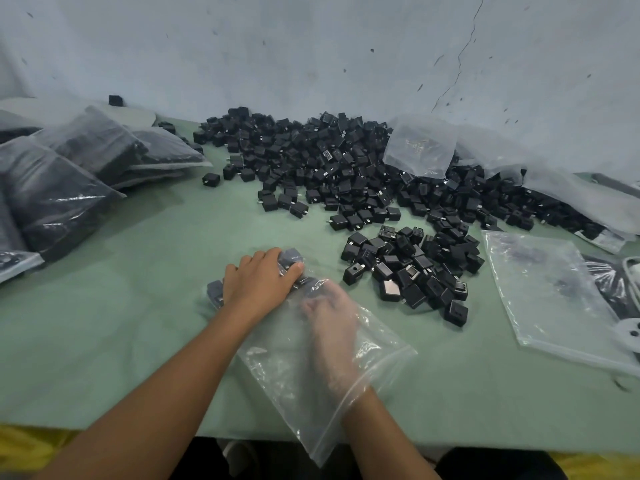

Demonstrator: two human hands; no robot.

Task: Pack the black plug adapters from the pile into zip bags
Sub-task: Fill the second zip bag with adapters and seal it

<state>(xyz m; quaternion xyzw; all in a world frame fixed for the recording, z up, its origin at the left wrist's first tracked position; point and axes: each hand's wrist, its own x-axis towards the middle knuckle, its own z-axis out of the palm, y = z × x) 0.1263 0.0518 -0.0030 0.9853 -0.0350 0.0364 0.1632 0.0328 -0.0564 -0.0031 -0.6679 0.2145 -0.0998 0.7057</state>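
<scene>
A clear zip bag [277, 375] lies flat on the green table [121, 323], just in front of the person, with its mouth toward the near table edge. A few packed adapters [291, 258] sit at its far, closed end. They are blurred by the plastic and partly covered, so they cannot be counted.

The left hand [259, 282] rests palm down on that end of the bag, with its fingers and thumb bent over the packed adapters through the plastic. The right hand [329, 317] is inside the bag up to the wrist and reaches toward the same clump. It shows only as a pale blur through the film, so I cannot tell whether its fingers are spread or closed on anything.

Just to the right, a small loose cluster of adapters [408, 271] lies apart from the bag. Behind it the main pile [329, 168] spreads across the table to the pale wall [311, 46].

A large crumpled clear sack [419, 147] sits on the right of the pile and hides the adapters under it. Flat empty bags [547, 292] lie at the right. Beyond them, a white object [633, 334] is cut off by the frame.

At the left, filled bags [69, 174] are stacked and overlapping, with their contents showing only as dark blocks.
</scene>
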